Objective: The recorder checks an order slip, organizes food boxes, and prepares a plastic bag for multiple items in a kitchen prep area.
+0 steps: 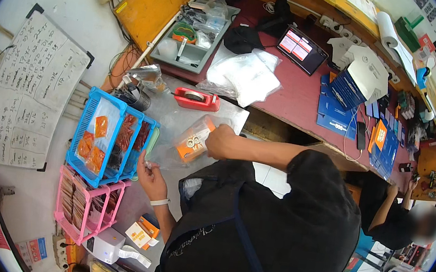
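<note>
My right hand point(220, 141) grips one end of an orange and white printed box point(195, 140) that lies inside a clear plastic bag point(165, 155). The box is tilted above the grey metal tabletop point(230, 113). At the bag's other end, the fingers of my left hand point(153, 180) are on the clear film, and a white band circles that wrist. Just left of this hand stands a blue plastic basket rack point(104, 163) holding small orange and dark red packets. A red tape dispenser point(196, 99) sits beyond the box.
A pink basket point(92, 194) holds envelopes below the blue one. Near it are a label printer point(105, 244) and small orange boxes point(143, 232). A grey tray point(193, 54), plastic bags point(245, 74) and a tablet point(302, 50) lie farther back. Another person point(390, 216) works at right.
</note>
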`<state>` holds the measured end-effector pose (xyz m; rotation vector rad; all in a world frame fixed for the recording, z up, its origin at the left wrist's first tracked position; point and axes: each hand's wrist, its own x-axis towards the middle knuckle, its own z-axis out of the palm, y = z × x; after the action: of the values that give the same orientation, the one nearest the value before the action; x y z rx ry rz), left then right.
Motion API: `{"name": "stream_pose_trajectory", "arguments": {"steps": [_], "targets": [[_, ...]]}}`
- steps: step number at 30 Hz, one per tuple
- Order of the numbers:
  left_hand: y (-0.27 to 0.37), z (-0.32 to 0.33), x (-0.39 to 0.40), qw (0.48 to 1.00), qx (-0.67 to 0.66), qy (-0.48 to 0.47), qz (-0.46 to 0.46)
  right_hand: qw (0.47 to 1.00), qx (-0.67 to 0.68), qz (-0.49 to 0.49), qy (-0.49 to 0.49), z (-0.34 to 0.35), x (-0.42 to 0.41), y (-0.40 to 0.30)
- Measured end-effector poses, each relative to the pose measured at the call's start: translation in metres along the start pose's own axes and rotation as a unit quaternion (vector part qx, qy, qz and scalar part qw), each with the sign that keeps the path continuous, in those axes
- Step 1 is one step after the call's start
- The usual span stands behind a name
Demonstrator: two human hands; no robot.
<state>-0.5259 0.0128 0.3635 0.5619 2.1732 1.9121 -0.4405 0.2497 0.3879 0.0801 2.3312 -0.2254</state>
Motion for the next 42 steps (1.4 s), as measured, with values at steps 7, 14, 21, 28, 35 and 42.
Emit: {"name": "stream_pose_trajectory", "arguments": {"steps": [7, 14, 21, 28, 35, 42], "targets": [[0.039, 0.028, 0.014, 0.972, 0.175, -0.083, 0.134, 0.893, 0.259, -0.269, 0.252, -0.009, -0.030, -0.015], [0.010, 0.019, -0.010, 0.949, 0.188, -0.189, 0.168, 0.762, 0.549, -0.166, 0.301, 0.018, 0.016, -0.042], [-0.194, 0.023, -0.013, 0.829, 0.433, -0.220, 0.279, 0.777, 0.383, -0.157, 0.474, 0.033, 0.048, -0.120], [-0.165, 0.054, 0.044, 0.980, -0.084, 0.077, -0.161, 0.735, 0.421, -0.277, 0.454, 0.003, 0.027, -0.076], [0.009, 0.023, 0.041, 0.967, -0.242, -0.070, 0.029, 0.673, 0.558, -0.069, 0.481, -0.030, 0.032, 0.038], [0.083, -0.007, 0.056, 0.927, -0.217, -0.265, 0.153, 0.539, 0.782, -0.291, -0.113, -0.061, 0.074, 0.009]]}}
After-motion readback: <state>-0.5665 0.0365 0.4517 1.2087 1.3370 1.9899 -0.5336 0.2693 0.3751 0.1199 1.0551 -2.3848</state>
